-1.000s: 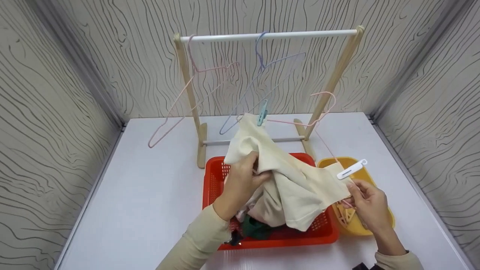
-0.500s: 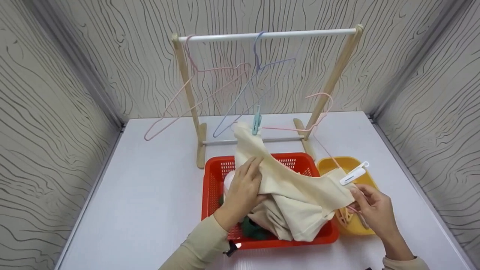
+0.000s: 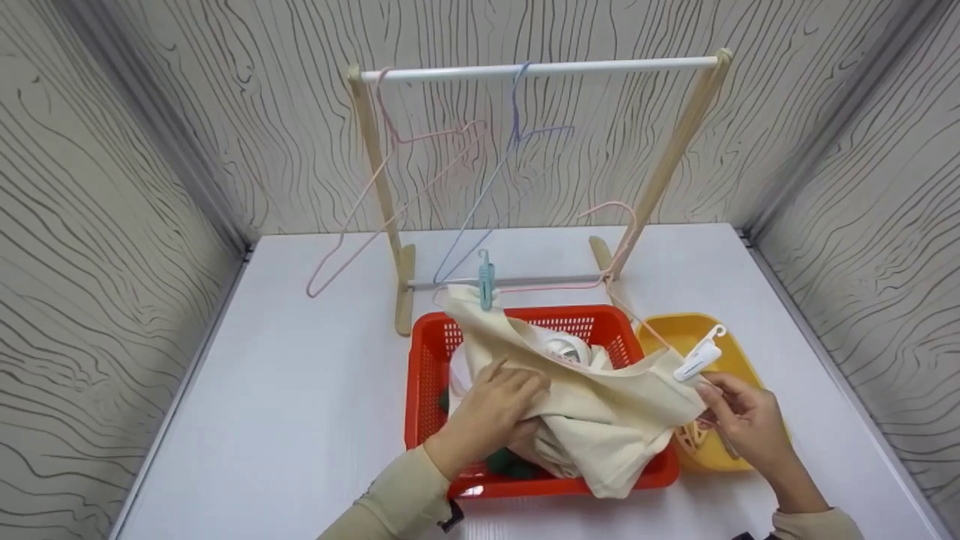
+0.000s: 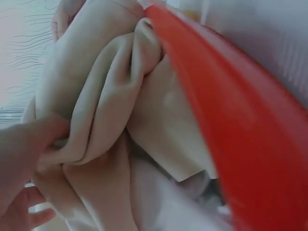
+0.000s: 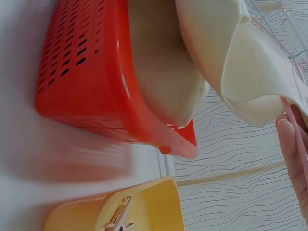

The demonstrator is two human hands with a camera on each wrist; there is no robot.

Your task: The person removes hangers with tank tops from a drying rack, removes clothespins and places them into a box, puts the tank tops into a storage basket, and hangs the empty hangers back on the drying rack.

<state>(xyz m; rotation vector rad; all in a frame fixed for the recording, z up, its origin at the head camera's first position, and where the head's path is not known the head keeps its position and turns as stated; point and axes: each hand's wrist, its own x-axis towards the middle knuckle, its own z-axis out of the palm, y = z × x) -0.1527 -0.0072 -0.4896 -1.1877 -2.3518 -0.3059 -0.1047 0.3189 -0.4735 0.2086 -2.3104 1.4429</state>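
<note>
A cream garment (image 3: 592, 401) hangs from a pink hanger (image 3: 551, 287), its upper edge sagging between two clothes pegs. The teal peg (image 3: 487, 281) grips its left corner and the white peg (image 3: 697, 358) its right corner. My left hand (image 3: 491, 409) holds the garment left of its middle; in the left wrist view the thumb (image 4: 50, 130) goes into a fold. With thumb and fingers, my right hand (image 3: 746, 420) pinches the hanger's right end and the cloth beside the white peg. The right wrist view shows the hanger's pink end in these fingers (image 5: 288, 137).
Below the garment stands a red basket (image 3: 420, 375) with more clothes in it. A yellow tub (image 3: 739, 360) with several pegs is at its right. Behind, a rack (image 3: 450, 73) carries another pink hanger (image 3: 351, 217) and a blue hanger (image 3: 476, 202).
The hanger and garment have come down and nearer, and the teal peg has moved left and lower. My left hand has shifted lower along the cloth. My right hand stays by the white peg.
</note>
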